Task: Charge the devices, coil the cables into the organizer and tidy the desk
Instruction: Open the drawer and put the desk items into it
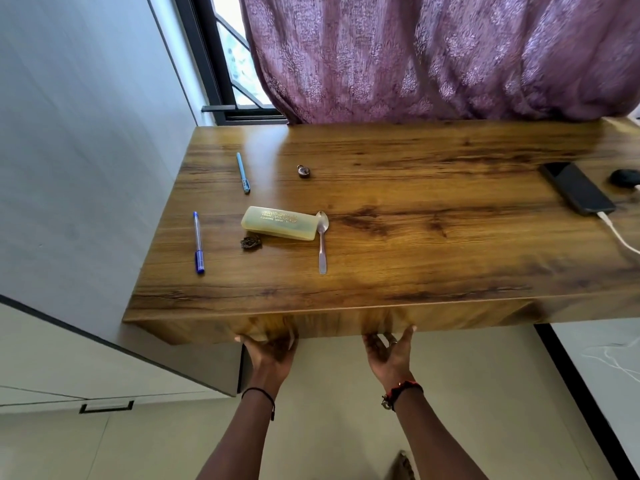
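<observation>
The counter (415, 237) is brown with dark wood grain. The curtain (433, 53) is purple with a pale flower pattern. The phone (576, 188) is black, its cable (620, 237) white.

Person's arms below the desk (408, 258): bare forearms, two wrist bands, one ring.
Just under the desk's front edge, left hand (272, 353): fingertips smeared by blur, detail lost there. Farther from the desk, left wrist band (258, 393): thin black cord, single strand, a short loose end trailing on the side nearer the other arm. Also just under the desk's front edge, right hand (389, 355): a pale metallic ring (393, 339) on one finger, which finger unclear. Right wrist band (403, 389), away from the desk: thicker, red and black thread, with a small dull metal charm on its far-from-desk side. Forearms bare from wrists to frame bottom.
</observation>
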